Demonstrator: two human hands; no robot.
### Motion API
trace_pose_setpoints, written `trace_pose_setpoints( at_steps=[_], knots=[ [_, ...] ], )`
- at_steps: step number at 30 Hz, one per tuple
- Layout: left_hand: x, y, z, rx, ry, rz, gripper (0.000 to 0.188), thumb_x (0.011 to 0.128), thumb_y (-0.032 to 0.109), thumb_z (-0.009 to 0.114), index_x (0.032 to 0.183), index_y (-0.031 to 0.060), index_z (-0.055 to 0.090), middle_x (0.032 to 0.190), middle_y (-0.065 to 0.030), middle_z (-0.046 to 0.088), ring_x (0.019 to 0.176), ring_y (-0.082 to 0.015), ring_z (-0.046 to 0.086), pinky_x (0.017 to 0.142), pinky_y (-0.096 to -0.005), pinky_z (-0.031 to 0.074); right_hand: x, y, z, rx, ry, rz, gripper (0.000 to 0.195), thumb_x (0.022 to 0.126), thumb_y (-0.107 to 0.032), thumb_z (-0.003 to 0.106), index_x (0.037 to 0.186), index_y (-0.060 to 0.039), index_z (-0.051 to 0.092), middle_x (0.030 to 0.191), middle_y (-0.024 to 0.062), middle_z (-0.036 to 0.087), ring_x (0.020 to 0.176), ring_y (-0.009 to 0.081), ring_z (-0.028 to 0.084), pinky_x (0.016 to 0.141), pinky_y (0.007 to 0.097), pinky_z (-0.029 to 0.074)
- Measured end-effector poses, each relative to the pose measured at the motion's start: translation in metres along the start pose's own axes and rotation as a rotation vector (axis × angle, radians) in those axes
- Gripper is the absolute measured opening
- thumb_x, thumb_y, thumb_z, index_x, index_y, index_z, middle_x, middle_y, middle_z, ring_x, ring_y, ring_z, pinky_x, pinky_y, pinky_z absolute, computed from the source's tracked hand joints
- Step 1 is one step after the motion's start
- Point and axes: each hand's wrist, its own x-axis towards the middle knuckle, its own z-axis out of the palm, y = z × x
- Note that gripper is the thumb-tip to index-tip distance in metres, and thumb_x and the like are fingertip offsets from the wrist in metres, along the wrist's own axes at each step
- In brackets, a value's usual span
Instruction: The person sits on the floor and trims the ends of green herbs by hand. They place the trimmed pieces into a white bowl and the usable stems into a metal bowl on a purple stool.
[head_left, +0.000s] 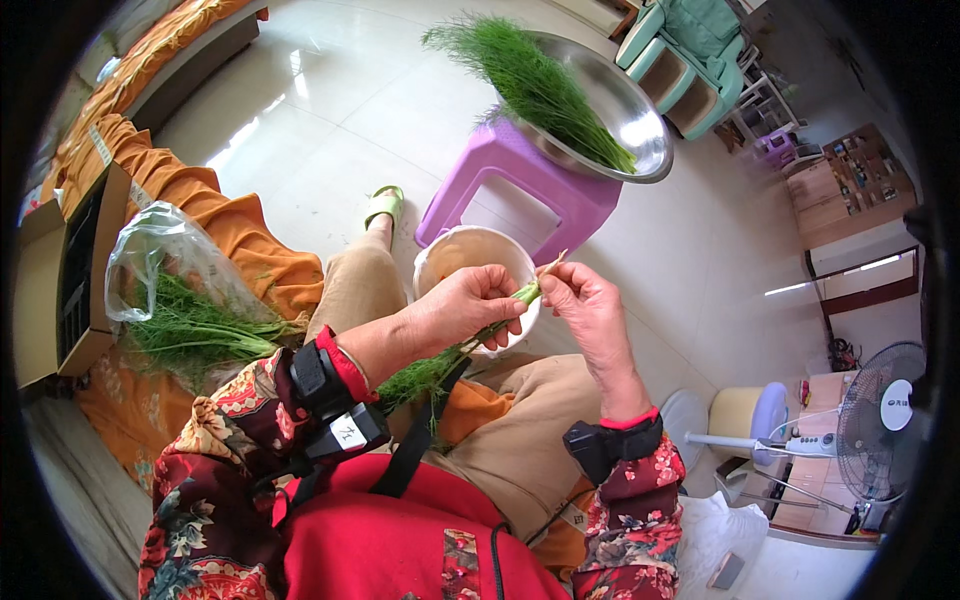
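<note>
My left hand (480, 300) grips a stalk of feathery fennel or dill (528, 292) just behind its pale green base. The stalk's green fronds (411, 384) trail back under my left wrist toward my lap. At the other end, my right hand (581, 296) pinches the thin brownish root (553, 262) between thumb and fingers. Both hands are over the near side of a white bucket (466, 241), which stands between my legs. My left hand and forearm hide part of the bucket's inside.
Beyond the bucket, a steel basin (651, 142) on a purple plastic stool (469, 180) holds a bundle of the greens (540, 82). At left, more greens (202, 322) lie in a clear plastic bag (161, 232) beside an open cardboard box (94, 277). A fan (874, 420) stands right.
</note>
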Motion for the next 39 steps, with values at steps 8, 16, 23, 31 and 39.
trace_pose_setpoints(
  at_steps=[8,16,23,31,39],
  knots=[
    [0.0,-0.004,0.0,-0.129,-0.067,-0.093,0.027,0.095,0.03,0.045,0.101,0.0042,0.052,0.081,-0.0042,0.059,0.066,-0.0105,0.055,0.061,-0.0247,0.047,0.001,0.004,-0.002,0.156,-0.027,0.008,0.012,0.088,-0.012,0.059,0.09,-0.0017,0.063,0.076,-0.0005,0.058,0.067,0.0068,0.049,0.064,0.0209,0.041],
    [-0.002,-0.002,0.0,-0.23,-0.066,-0.094,0.024,0.095,0.028,0.046,0.095,0.0048,0.05,0.082,-0.0069,0.061,0.064,-0.0134,0.059,0.06,-0.0264,0.049,0.002,0.008,-0.003,0.245,-0.013,0.033,0.011,0.087,-0.013,0.06,0.09,-0.0029,0.064,0.076,-0.0012,0.059,0.067,0.0062,0.05,0.063,0.02,0.042],
    [-0.001,-0.005,-0.003,-0.263,-0.055,-0.078,0.018,0.094,0.021,0.048,0.093,0.0035,0.048,0.086,-0.0122,0.062,0.075,-0.0193,0.064,0.067,-0.0301,0.053,-0.001,0.003,-0.004,0.247,-0.032,0.048,0.011,0.089,-0.016,0.058,0.09,-0.0049,0.062,0.08,0.0022,0.062,0.067,0.0072,0.053,0.063,0.0203,0.043],
    [-0.004,0.002,0.001,-0.245,-0.064,-0.1,0.02,0.094,0.019,0.047,0.098,0.0001,0.048,0.089,-0.0145,0.062,0.077,-0.0228,0.065,0.071,-0.0316,0.054,-0.001,0.001,-0.003,0.258,-0.038,0.066,0.012,0.09,-0.017,0.056,0.092,-0.0059,0.059,0.081,0.0033,0.064,0.07,0.0067,0.056,0.063,0.0206,0.045],
    [-0.003,0.006,0.007,0.058,-0.1,-0.038,0.029,0.096,0.029,0.045,0.101,0.0021,0.054,0.077,-0.0046,0.061,0.064,-0.0097,0.057,0.058,-0.0236,0.047,0.0,0.004,0.0,0.192,-0.044,0.02,0.01,0.089,-0.013,0.057,0.089,-0.004,0.06,0.073,-0.0003,0.058,0.063,0.0062,0.051,0.06,0.0201,0.042]
  ],
)
